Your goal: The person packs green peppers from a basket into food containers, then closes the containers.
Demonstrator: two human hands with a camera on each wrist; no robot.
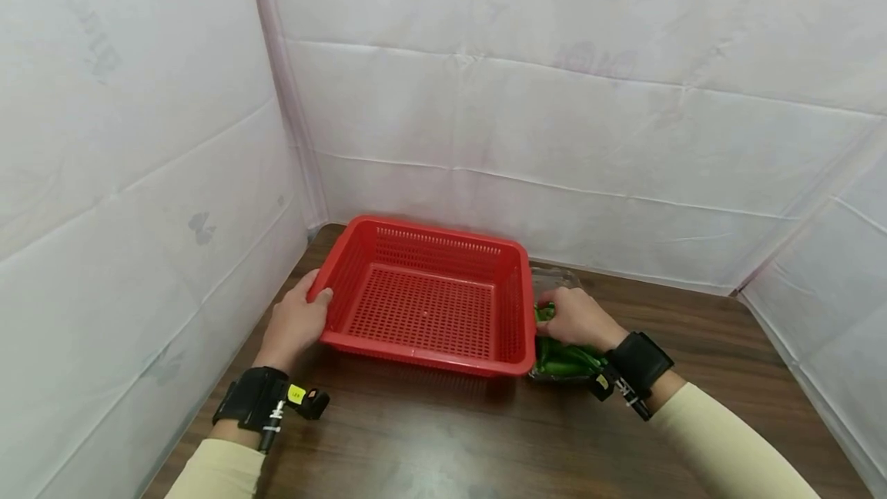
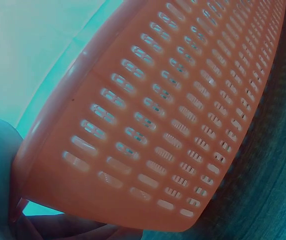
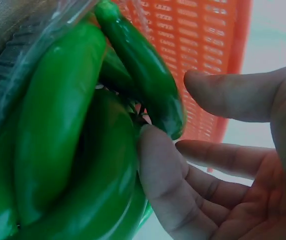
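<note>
while the red basket point(image 1: 423, 299) is sitting on the dark wooden tabletop point(image 1: 485, 437) near the back corner of the white-walled booth, the left hand point(image 1: 294, 322) is gripping its left rim, thumb hooked over the edge and fingers curled underneath, as the left wrist view is showing against the slotted wall. the right hand point(image 1: 578, 318) is lying on the green peppers point(image 1: 564, 360), which are resting in a clear plastic tray point(image 1: 554, 279) just beside the basket's right wall. in the right wrist view its fingers point(image 3: 168, 190) are touching the peppers, loosely bent and spread, not closing around any of them. both wrists are wearing black straps.
</note>
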